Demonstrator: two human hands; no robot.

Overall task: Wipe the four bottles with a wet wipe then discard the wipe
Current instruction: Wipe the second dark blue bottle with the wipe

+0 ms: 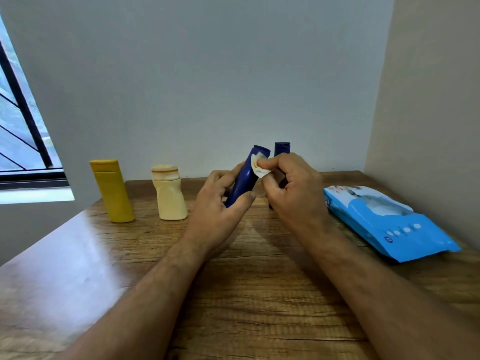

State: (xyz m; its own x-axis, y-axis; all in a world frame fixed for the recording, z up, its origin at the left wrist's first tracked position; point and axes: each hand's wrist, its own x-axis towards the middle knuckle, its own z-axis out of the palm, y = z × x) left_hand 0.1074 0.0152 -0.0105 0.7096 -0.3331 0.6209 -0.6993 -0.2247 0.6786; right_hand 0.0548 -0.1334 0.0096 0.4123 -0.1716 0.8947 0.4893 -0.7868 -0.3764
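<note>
A dark blue bottle (245,178) is being wiped with a white wet wipe (258,166); a mustard-yellow bottle (112,190) and a cream bottle (170,194) are being shown on a brown wood-grain table (246,294).

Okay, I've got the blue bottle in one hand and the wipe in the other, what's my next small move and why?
Probably slide the wipe down the held blue bottle. The right hand pinches the wipe against the bottle near its cap, while the left hand grips the lower body, tilted off the table. Most of the body below the wipe looks uncovered.

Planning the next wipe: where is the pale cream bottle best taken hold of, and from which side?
Judging by shape, grip the cream bottle round its narrowed waist just below the cap, coming from the front-right, where the table is bare. It stands upright, apart from the yellow bottle.
</note>
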